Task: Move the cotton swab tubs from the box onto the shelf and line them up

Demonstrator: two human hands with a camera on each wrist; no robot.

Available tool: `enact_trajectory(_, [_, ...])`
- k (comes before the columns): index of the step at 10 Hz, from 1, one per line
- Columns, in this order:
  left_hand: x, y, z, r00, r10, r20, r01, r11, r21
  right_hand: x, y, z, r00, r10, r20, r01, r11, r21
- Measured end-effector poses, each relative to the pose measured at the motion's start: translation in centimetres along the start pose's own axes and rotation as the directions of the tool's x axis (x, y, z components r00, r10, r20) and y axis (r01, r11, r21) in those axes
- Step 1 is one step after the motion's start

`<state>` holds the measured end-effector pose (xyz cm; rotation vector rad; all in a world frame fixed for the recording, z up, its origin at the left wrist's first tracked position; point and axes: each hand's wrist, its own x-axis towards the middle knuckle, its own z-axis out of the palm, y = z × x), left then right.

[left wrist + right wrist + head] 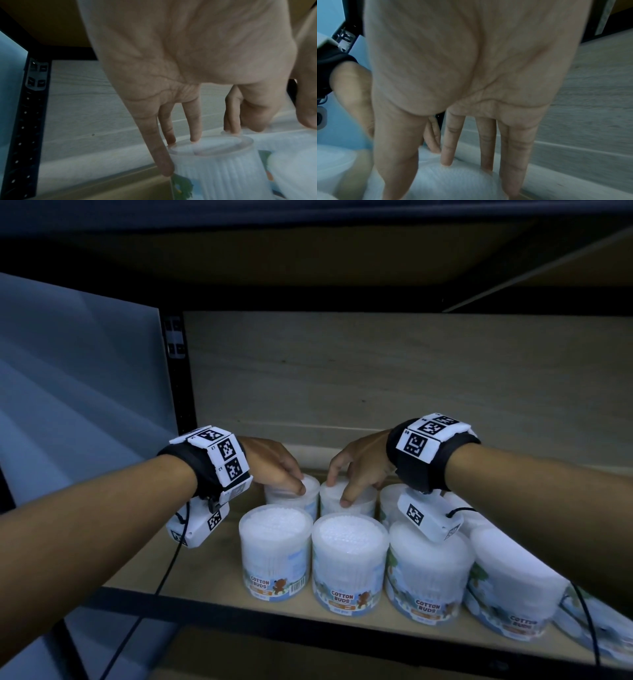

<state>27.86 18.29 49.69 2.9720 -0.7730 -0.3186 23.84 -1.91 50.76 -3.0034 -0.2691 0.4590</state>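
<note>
- Pale wood-grain shelf (212, 570) in a black metal frame: carries every clear round plastic tub of white cotton swabs in view, all upright.
- Front row: four tubs, labels reading "COTTON BUDS" facing out, standing side by side and close together; the front-left tub (274, 556) leads the row.
- Back row: at least three tubs behind the front row; further ones towards the right are hidden by the right wrist unit.
- Left hand (274, 465): fingers spread and curled over the rim of the back-left tub (214, 159), gripping it from above.
- Right hand (359, 467): fingers draped over the lid of the neighbouring back-row tub (346, 498), thumb at its near edge, holding it.
- Box: not in view; tubs left inside cannot be counted.
- Progress, judged: placement well advanced; the two held tubs appear to be in final lining-up, just beside each other.
</note>
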Motion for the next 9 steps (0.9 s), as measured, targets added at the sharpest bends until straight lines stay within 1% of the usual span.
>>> enact_trajectory(3, [-1.5,0.6,-0.1,1.0,0.006,0.029,-0.007,1.0,0.017,-1.2,-0.4,0.2,1.0,-0.014,0.007,0.014,1.0,-0.024])
enact_trajectory(5, [-2.0,0.8,0.0,0.999,-0.01,0.033,0.008,0.998,0.06,-1.6,-0.7,0.3,1.0,-0.019,-0.015,0.017,0.997,-0.075])
enact_trajectory(6, [-2.2,0.8,0.1,0.999,-0.007,0.04,0.004,0.996,0.084,-1.8,-0.7,0.3,1.0,-0.018,-0.024,0.017,0.998,-0.055])
enact_trajectory(8, [-2.8,0.9,0.5,0.999,0.036,0.028,-0.04,0.986,0.161,-2.5,-0.6,0.3,1.0,-0.003,-0.023,0.002,0.999,-0.035])
enact_trajectory(9, [-3.4,0.4,1.0,0.994,0.099,-0.034,-0.092,0.983,0.157,-3.3,0.0,0.1,0.999,-0.015,-0.052,0.015,1.0,-0.003])
